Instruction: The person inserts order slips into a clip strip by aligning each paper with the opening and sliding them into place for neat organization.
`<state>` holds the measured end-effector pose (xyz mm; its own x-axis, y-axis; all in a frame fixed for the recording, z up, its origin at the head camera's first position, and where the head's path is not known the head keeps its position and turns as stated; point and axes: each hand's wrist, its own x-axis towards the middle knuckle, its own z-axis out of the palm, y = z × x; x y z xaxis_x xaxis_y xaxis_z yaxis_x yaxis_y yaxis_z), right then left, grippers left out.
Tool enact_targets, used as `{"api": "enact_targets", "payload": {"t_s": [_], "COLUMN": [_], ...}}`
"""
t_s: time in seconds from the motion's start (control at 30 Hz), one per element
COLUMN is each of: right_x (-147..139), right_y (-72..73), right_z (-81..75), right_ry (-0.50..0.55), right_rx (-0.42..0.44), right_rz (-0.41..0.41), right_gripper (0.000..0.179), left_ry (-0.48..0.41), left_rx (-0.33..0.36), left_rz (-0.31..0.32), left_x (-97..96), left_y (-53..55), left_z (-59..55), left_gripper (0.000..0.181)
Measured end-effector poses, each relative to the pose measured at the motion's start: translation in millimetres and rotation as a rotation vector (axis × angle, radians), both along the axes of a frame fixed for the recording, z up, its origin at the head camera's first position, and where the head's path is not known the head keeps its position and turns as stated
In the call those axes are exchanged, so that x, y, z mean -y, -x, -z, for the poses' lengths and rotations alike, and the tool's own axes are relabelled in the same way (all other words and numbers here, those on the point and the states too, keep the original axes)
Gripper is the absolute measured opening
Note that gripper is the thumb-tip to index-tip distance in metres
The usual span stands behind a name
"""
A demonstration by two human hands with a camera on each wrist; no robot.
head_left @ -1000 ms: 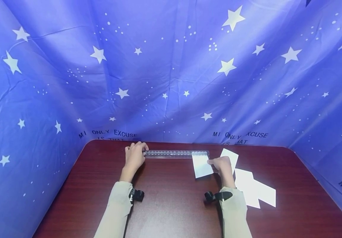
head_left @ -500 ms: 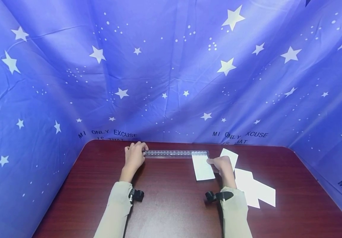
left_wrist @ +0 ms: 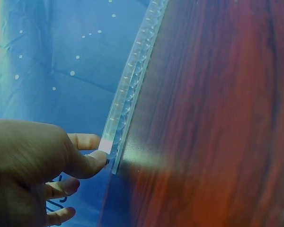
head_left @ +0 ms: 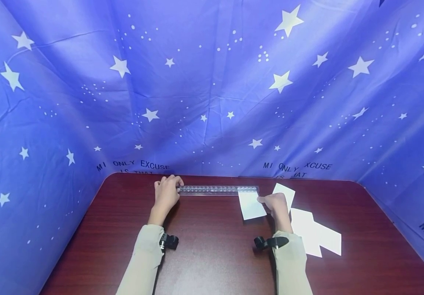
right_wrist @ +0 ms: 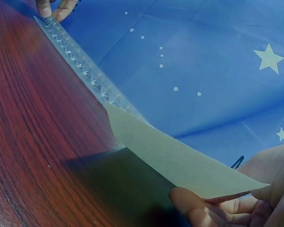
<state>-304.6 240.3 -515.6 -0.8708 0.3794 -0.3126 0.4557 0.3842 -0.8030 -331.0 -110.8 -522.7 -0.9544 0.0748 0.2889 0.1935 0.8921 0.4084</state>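
In the head view, a long clear plastic strip [head_left: 208, 189] with a row of round shapes along it lies near the table's far edge. My left hand [head_left: 166, 193] pinches its left end between thumb and index finger, as the left wrist view shows too; the other fingers [left_wrist: 61, 188] are bent behind. My right hand [head_left: 275, 203] pinches a white paper card [head_left: 251, 206] by its right edge. The card's far edge overlaps the right end of the strip. In the right wrist view the card [right_wrist: 180, 158] tilts up off the table and casts a shadow below it.
More white cards [head_left: 302, 235] lie loosely overlapped on the dark red wooden table [head_left: 212, 254], right of my right hand. One card [head_left: 284, 196] sits just behind that hand. A blue star-printed curtain [head_left: 204, 90] encloses the table at the back and sides.
The held card's near edge has dipped and come back up slightly, while its far edge stays at the strip's right end. My left hand and the strip have not visibly moved.
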Motion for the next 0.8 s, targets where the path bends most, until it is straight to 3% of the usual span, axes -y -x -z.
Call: {"api": "enact_targets", "payload": {"t_s": [0.3,0.5,0.8], "right_x": [-1.4,-3.3,-2.5], "right_y": [0.2,1.9,-2.9], "right_z": [0.3,1.1,-2.4], "right_ry": [-0.011,0.021,0.137], "right_rx": [0.023,-0.013,-0.083], "right_rz": [0.002,0.024,0.039], "right_gripper": [0.040,0.040,0.012], "left_ry": [-0.004,-0.006,-0.005], "left_rx": [-0.029,-0.042,-0.030], "left_rz": [-0.006,-0.003,-0.010], "left_x": [-0.8,-0.4,-1.3], "left_y": [0.5,1.2,1.0], "left_z": [1.1,2.0,2.3], "left_gripper": [0.022,0.023,0.023]}}
